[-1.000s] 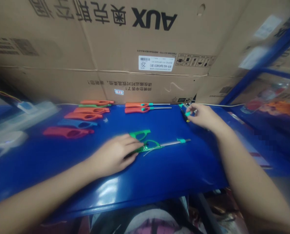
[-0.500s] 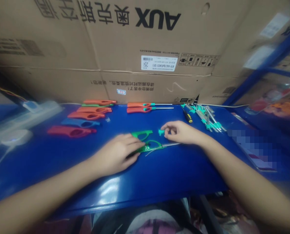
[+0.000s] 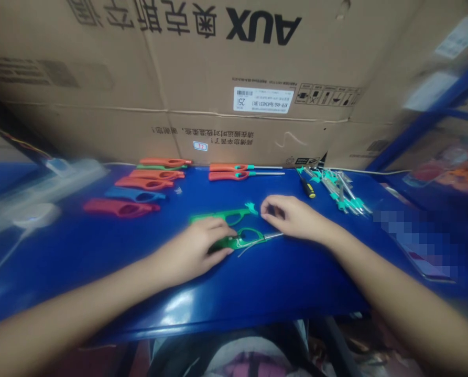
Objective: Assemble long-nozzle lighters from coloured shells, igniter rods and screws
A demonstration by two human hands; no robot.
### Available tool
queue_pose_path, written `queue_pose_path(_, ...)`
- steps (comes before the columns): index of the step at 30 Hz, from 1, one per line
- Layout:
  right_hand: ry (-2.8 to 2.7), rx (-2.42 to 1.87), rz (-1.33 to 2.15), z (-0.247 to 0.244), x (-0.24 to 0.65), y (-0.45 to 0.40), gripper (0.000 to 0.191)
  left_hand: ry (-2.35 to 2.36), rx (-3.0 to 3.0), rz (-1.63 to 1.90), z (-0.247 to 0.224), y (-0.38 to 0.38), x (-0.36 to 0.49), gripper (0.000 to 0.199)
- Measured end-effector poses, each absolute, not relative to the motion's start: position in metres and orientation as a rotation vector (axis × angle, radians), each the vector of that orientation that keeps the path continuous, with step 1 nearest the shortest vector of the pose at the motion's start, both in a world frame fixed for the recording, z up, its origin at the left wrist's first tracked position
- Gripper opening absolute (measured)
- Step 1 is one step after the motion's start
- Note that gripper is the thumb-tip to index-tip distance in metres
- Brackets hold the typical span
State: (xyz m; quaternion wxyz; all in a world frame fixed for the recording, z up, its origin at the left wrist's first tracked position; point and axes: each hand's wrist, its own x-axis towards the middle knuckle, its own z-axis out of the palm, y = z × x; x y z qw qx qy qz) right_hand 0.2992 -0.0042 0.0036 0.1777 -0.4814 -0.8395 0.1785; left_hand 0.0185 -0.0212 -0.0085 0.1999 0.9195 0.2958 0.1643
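Observation:
My left hand (image 3: 196,246) is closed around the handle end of a green lighter shell (image 3: 253,242). From the shell a thin metal rod (image 3: 273,235) points right, and a loose thin wire (image 3: 245,250) hangs at its front edge. Just behind lies another green shell (image 3: 220,215), partly hidden by that hand. A small turquoise piece (image 3: 251,208) sits at this rear shell's right tip. Slightly right of it, my right hand (image 3: 291,215) has its thumb and forefinger curled together, with a small gap between them and the piece.
Orange, blue and red shells (image 3: 145,183) lie at left. Two orange lighters (image 3: 229,176) with rods are at the back. A screwdriver (image 3: 307,187) lies beside a pile of metal rods with turquoise ends (image 3: 344,191). A cardboard wall (image 3: 202,68) stands behind; a power strip (image 3: 68,183) is left.
The turquoise piece has moved left from my right fingertips to the tip of the rear green shell. My left hand keeps its grip on the front shell. The view has shifted slightly.

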Motion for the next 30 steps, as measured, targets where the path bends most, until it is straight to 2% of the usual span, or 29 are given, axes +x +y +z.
queue_pose_path(4, -2.305, -1.476, 0.325, -0.009, 0.290, -0.004, 0.020, 0.848, 2.539, 0.443, -0.006, -0.023, 0.019, 0.027)
queue_pose_path(9, -2.244, -1.483, 0.293, -0.021, 0.288, 0.005, 0.004, 0.876, 2.509, 0.408, -0.003, -0.024, 0.019, 0.026)
queue_pose_path(14, -2.218, -1.219, 0.469, -0.008, 0.291, 0.001, 0.009, 0.897, 2.507, 0.370, -0.002, -0.023, 0.016, 0.026)
queue_pose_path(18, -2.490, -0.965, 0.668, 0.008, 0.291, -0.012, 0.006, 0.910, 2.502, 0.366, -0.002, -0.022, 0.015, 0.026)
queue_pose_path(30, -2.706, -0.974, 0.555, 0.005, 0.284, -0.020, 0.007, 0.916, 2.466, 0.382, -0.003, -0.022, 0.016, 0.028)
